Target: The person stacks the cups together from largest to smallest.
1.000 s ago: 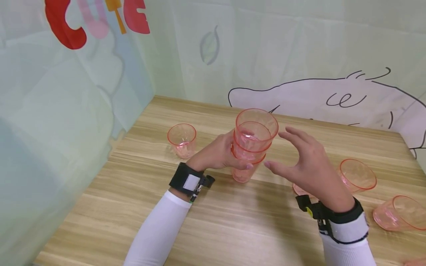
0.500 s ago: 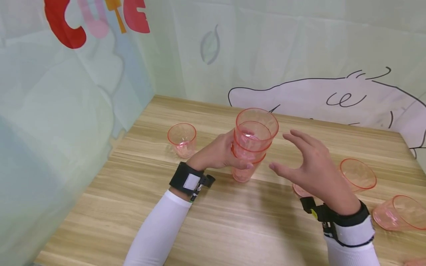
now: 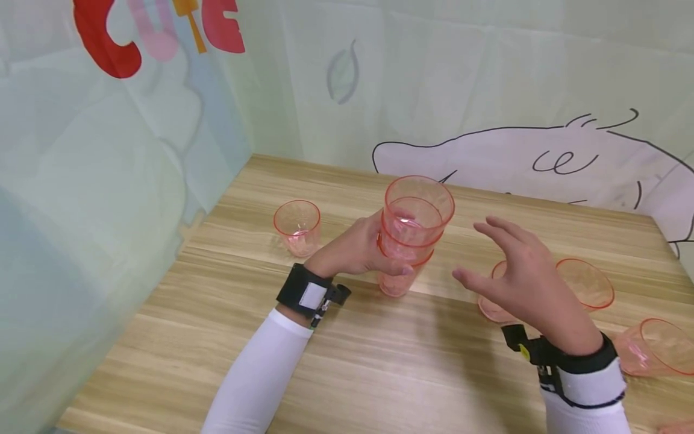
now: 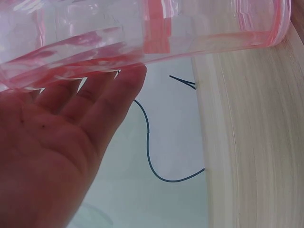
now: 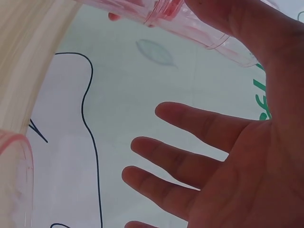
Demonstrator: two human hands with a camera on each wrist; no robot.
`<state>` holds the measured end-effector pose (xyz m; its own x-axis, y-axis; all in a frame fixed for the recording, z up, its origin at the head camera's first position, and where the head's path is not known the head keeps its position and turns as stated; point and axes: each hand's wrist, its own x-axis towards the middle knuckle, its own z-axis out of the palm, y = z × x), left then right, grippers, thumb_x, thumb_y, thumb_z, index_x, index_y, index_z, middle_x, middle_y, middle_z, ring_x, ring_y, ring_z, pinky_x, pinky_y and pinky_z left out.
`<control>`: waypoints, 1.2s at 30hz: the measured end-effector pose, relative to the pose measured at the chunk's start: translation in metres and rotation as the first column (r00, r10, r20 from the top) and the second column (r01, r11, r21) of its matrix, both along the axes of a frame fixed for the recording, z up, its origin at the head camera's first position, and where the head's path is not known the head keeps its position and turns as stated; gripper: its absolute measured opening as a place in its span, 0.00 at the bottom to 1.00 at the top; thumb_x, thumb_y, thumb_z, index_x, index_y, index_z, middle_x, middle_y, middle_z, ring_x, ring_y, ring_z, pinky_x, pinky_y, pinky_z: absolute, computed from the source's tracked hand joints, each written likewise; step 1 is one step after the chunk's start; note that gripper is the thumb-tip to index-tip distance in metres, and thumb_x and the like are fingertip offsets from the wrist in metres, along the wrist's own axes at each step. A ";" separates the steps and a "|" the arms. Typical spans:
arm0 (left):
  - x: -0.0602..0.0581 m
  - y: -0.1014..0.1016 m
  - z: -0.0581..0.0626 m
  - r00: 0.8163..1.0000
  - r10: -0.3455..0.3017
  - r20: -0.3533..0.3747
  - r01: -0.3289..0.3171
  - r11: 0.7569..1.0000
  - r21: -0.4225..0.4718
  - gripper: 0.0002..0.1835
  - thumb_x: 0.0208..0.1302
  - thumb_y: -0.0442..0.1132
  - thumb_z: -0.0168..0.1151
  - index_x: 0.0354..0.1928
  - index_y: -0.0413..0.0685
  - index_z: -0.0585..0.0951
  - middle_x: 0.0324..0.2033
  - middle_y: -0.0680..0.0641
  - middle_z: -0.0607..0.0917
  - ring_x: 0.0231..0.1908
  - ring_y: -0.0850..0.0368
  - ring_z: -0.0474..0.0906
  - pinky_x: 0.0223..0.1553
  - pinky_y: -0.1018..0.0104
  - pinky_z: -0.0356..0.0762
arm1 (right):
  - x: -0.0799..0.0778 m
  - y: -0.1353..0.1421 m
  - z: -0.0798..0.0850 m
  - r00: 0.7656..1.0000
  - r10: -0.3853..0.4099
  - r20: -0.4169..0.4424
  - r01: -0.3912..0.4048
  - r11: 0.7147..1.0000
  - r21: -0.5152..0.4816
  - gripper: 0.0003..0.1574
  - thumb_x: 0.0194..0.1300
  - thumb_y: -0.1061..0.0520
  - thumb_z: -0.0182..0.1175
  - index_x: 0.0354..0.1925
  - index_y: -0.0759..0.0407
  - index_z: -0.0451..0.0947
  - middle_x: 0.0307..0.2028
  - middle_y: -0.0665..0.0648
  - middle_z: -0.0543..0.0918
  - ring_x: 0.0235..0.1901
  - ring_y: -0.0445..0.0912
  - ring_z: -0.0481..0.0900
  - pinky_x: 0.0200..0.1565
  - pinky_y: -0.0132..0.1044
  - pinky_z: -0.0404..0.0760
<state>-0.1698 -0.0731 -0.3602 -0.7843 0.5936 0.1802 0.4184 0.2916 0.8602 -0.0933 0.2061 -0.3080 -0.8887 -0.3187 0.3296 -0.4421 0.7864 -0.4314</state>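
Several clear pink plastic cups stand nested in an upright stack [image 3: 414, 238] at the middle of the table. My left hand [image 3: 359, 248] grips the stack from the left, thumb across its near side. In the left wrist view, the fingers of that hand [image 4: 71, 137] lie along the cup wall [image 4: 109, 47]. Whether the base touches the tabletop, I cannot tell. To the right, my right hand [image 3: 528, 277] hovers with fingers spread and holds nothing. It is apart from the stack and partly hides a pink cup [image 3: 492, 307] behind it.
One pink cup [image 3: 297, 229] stands at the left on the wooden table [image 3: 379, 361]. More cups are at the right: one [image 3: 588, 286] beyond the right hand, another [image 3: 658, 349] nearer the edge. Printed cloth [image 3: 303, 72] walls in the table's back and left.
My right hand has drawn away from the stack, moving right and slightly toward me, and shows more of the cup behind it. The left hand and stack have stayed put.
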 end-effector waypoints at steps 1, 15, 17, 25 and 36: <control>0.000 0.000 0.000 1.000 0.000 0.001 0.000 1.000 -0.001 0.45 0.46 0.46 0.83 0.66 0.48 0.69 0.52 0.52 0.83 0.51 0.61 0.80 0.55 0.64 0.77 | 0.000 0.001 0.000 1.000 0.001 0.005 -0.001 1.000 0.005 0.48 0.51 0.44 0.78 0.63 0.66 0.74 0.66 0.73 0.70 0.64 0.72 0.66 0.60 0.68 0.65; 0.001 0.000 0.001 1.000 -0.002 -0.003 0.002 1.000 -0.006 0.45 0.47 0.46 0.83 0.66 0.48 0.69 0.52 0.52 0.83 0.51 0.62 0.79 0.55 0.64 0.77 | 0.002 0.015 -0.002 0.996 -0.026 0.081 0.022 0.998 0.052 0.47 0.55 0.41 0.76 0.63 0.67 0.74 0.65 0.73 0.71 0.63 0.72 0.66 0.58 0.70 0.66; 0.001 0.000 0.001 1.000 -0.001 -0.002 0.001 1.000 -0.007 0.45 0.47 0.46 0.83 0.66 0.48 0.69 0.52 0.52 0.83 0.51 0.61 0.80 0.55 0.64 0.77 | 0.001 0.017 -0.003 0.996 -0.030 0.085 0.025 0.998 0.058 0.48 0.54 0.40 0.76 0.63 0.67 0.74 0.65 0.74 0.70 0.63 0.72 0.66 0.58 0.70 0.66; 0.001 0.000 0.001 1.000 0.006 -0.002 -0.006 1.000 -0.013 0.45 0.47 0.46 0.83 0.66 0.47 0.69 0.52 0.52 0.83 0.50 0.61 0.80 0.55 0.64 0.77 | 0.002 0.020 -0.006 0.991 -0.051 0.127 0.039 0.995 0.094 0.49 0.55 0.37 0.74 0.63 0.66 0.73 0.65 0.73 0.70 0.63 0.72 0.66 0.57 0.71 0.66; 0.001 0.000 0.000 1.000 0.003 -0.003 -0.004 1.000 -0.011 0.45 0.47 0.46 0.83 0.66 0.48 0.69 0.52 0.52 0.83 0.50 0.62 0.80 0.55 0.64 0.77 | 0.002 0.024 -0.012 0.991 -0.054 0.125 0.038 0.992 0.122 0.46 0.55 0.39 0.74 0.61 0.67 0.75 0.63 0.74 0.71 0.60 0.73 0.68 0.55 0.71 0.68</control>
